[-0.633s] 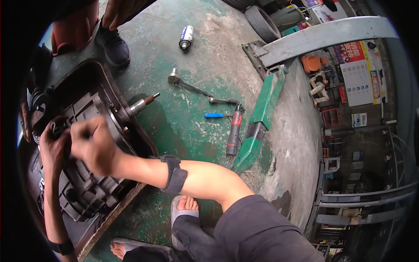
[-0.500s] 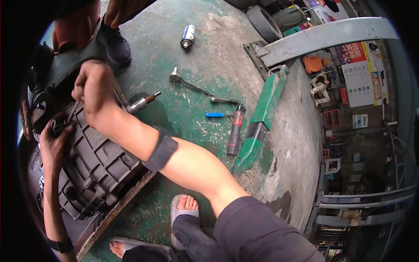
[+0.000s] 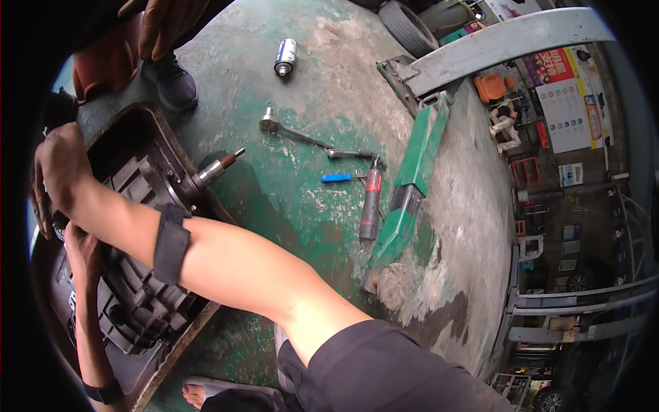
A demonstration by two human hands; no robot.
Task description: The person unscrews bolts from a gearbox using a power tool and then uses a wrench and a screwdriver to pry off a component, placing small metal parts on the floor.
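A dark gearbox casing (image 3: 144, 288) with a ribbed body lies in a shallow metal tray (image 3: 165, 127). From its far side a splined shaft (image 3: 218, 167) sticks out to the right. My right hand (image 3: 63, 168) is over the casing's left end, fingers curled down; what they close on is hidden. Just below it my left hand (image 3: 82, 250) rests against the same end, its fingers mostly covered by my right wrist. At the left edge a co-worker's dark hand (image 3: 40, 206) hangs close to my right hand.
On the green floor lie a spray can (image 3: 285, 56), a long ratchet wrench (image 3: 295, 130), a blue-handled tool (image 3: 336, 178) and a cordless ratchet (image 3: 371, 206). A green jack-like arm (image 3: 415, 158) stands to their right. A co-worker's other hand (image 3: 156, 27) and shoe (image 3: 170, 84) are at upper left.
My right hand has moved left and down from above the casing's middle to its left end, its forearm now crossing the casing. The co-worker's upper hand has come lower.
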